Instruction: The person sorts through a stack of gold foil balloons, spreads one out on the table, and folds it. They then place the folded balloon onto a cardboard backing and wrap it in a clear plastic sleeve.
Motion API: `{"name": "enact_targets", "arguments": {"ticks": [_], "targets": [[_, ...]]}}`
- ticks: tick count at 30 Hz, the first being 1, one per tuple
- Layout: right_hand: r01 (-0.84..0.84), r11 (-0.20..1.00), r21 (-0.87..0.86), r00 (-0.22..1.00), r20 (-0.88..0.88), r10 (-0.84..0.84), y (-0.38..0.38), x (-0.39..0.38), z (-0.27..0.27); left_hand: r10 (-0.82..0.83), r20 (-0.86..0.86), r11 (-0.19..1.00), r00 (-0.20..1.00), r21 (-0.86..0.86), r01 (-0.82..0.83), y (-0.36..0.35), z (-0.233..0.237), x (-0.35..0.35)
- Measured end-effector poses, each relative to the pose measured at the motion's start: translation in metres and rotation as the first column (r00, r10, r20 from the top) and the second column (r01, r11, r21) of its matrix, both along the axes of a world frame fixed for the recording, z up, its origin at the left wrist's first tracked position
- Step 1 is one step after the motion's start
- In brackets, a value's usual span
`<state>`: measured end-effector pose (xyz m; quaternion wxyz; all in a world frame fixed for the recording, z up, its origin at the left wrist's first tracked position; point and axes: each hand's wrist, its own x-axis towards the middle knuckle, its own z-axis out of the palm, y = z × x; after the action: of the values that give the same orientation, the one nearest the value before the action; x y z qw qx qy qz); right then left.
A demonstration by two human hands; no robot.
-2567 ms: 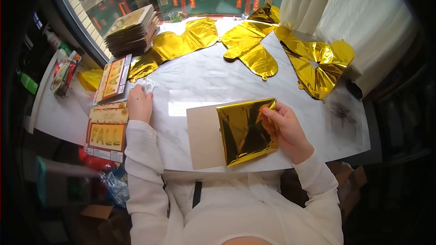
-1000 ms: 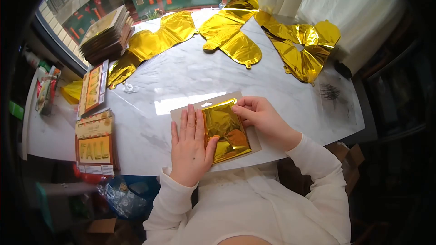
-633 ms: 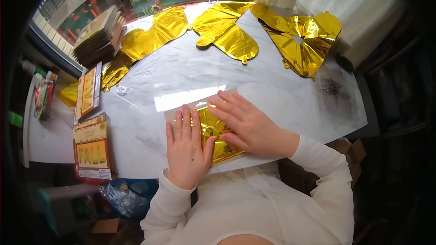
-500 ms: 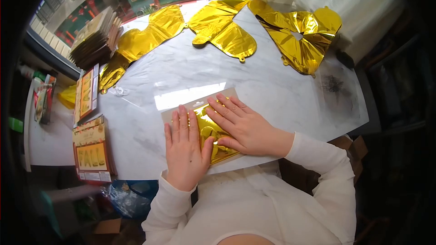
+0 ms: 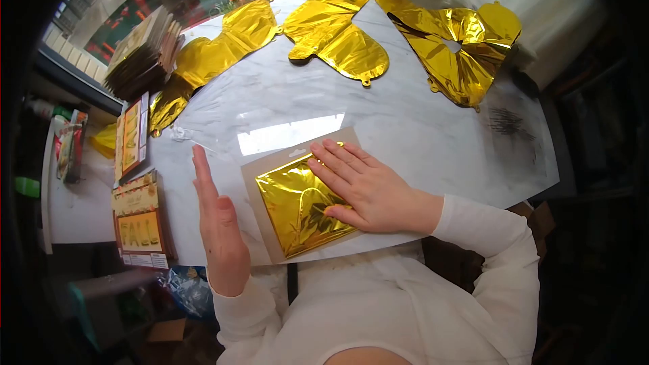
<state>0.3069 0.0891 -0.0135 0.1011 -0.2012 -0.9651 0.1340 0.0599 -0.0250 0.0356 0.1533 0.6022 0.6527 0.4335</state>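
Observation:
A folded gold foil sheet (image 5: pixel 287 206) lies on a grey-beige card (image 5: pixel 254 192) with a hanger slot, near the table's front edge. My right hand (image 5: pixel 362 186) rests on the foil's right side, fingers stretched and palm down, hiding part of it. To the left of the card, my left hand (image 5: pixel 220 223) is raised on edge with its fingers extended, apart from the foil and holding nothing.
Large gold foil balloons (image 5: pixel 338 34) spread across the back of the marble table (image 5: pixel 270 101). Printed packages (image 5: pixel 140 230) stand at the left edge, below a tall stack of cards (image 5: pixel 145 54). A white curtain (image 5: pixel 520 13) hangs at the back right.
My left hand has lifted off the foil and moved left, turning onto its edge and uncovering the foil's left part. My right hand stays on the foil.

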Motion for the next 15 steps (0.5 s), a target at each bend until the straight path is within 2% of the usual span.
{"name": "enact_targets", "arguments": {"ticks": [4, 6, 7, 9, 12, 15], "targets": [[-0.001, 1.0, 0.009, 1.0, 0.01, 0.001, 0.0, 0.0, 0.001, -0.078, -0.055, 0.997, 0.995, 0.02, 0.079, -0.001, -0.004, 0.009], [0.006, 1.0, 0.008, 1.0, 0.013, -0.006, -0.001, 0.001, 0.001, -0.223, -0.219, 0.971, 0.95, -0.13, 0.198, 0.001, -0.005, 0.033], [0.004, 1.0, 0.0, 1.0, -0.001, -0.004, -0.001, 0.001, 0.001, -0.228, -0.217, 0.97, 0.949, -0.131, 0.203, 0.004, -0.009, 0.04], [0.007, 1.0, -0.006, 1.0, -0.013, -0.007, 0.0, 0.002, 0.0, -0.263, -0.386, 0.96, 0.884, -0.194, 0.201, 0.012, -0.025, 0.052], [0.015, 1.0, 0.01, 1.0, -0.016, -0.015, 0.0, 0.003, -0.003, -0.241, -0.411, 0.957, 0.879, -0.249, 0.147, 0.018, -0.046, 0.056], [-0.008, 0.998, -0.065, 0.998, -0.056, 0.004, 0.003, 0.006, -0.003, -0.235, -0.446, 0.955, 0.864, -0.269, 0.121, 0.018, -0.052, 0.058]]}}
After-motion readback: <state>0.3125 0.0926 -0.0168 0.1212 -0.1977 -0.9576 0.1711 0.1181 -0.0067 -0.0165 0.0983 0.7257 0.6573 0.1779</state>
